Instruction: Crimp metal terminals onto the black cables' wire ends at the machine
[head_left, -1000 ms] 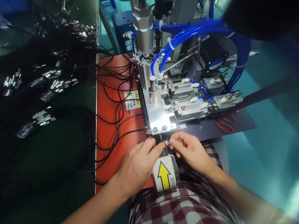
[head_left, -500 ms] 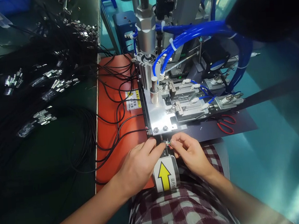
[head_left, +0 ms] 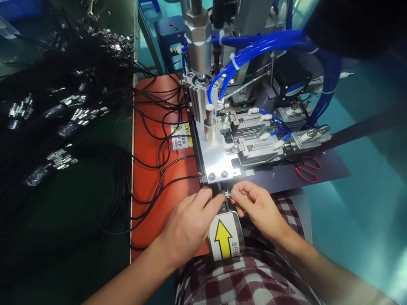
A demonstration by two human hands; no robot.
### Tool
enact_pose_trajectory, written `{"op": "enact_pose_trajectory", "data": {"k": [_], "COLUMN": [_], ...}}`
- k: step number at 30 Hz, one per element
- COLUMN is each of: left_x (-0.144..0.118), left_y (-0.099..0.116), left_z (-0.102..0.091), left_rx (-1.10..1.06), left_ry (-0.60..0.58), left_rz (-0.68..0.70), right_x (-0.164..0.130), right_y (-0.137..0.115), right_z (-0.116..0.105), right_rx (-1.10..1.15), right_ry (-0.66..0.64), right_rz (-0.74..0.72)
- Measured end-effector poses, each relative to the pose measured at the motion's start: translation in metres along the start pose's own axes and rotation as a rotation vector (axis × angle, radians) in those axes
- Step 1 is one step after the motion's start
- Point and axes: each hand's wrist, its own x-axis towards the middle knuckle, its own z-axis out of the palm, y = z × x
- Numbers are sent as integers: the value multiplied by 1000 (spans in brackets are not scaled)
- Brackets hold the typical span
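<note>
In front of the machine's lower edge, my two hands meet at a small metal connector [head_left: 227, 195] with fine coloured wires at its right end. My left hand [head_left: 191, 221] is curled, its index fingertip against the connector's left side; whatever lies under the fingers is hidden. From the right, my right hand [head_left: 259, 205] pinches the thin wires between thumb and index finger. Just below the fingers is a white label with a yellow arrow [head_left: 224, 238], on the front of the machine's track.
A machine with a metal plate [head_left: 216, 158], small cylinders and blue air hoses [head_left: 268, 41] rises ahead. Black cables [head_left: 160, 165] cross an orange mat [head_left: 160, 226] at left. Bundled cables with metal connectors [head_left: 61, 157] lie farther left. Red-handled scissors [head_left: 307, 168] rest at right.
</note>
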Motion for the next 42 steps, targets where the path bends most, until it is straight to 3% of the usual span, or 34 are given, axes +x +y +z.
{"op": "enact_pose_trajectory", "data": {"k": [4, 8, 14, 20, 26, 31, 39, 42], "left_x": [-1, 0, 1, 0, 0, 0, 0, 0], "left_y": [0, 1, 1, 0, 1, -1, -1, -1], "left_z": [0, -1, -2, 0, -1, -1, -1, -1], "left_rx": [5, 11, 40, 36, 46, 32, 17, 20], "left_ry": [-1, -5, 8, 9, 12, -1, -6, -3], "left_rz": [-3, -5, 5, 21, 25, 27, 23, 26], "right_x": [-1, -2, 1, -5, -2, -1, -3, -1], "right_y": [-4, -4, -9, -12, -5, 3, -6, -1], "right_z": [1, 0, -3, 2, 0, -7, -1, -1], "right_rx": [6, -83, -147, -382, -178, -124, -348, -366], "right_ry": [-11, 33, -36, 150, 16, -1, 119, 143], "right_rz": [69, 43, 83, -96, 71, 40, -127, -118]}}
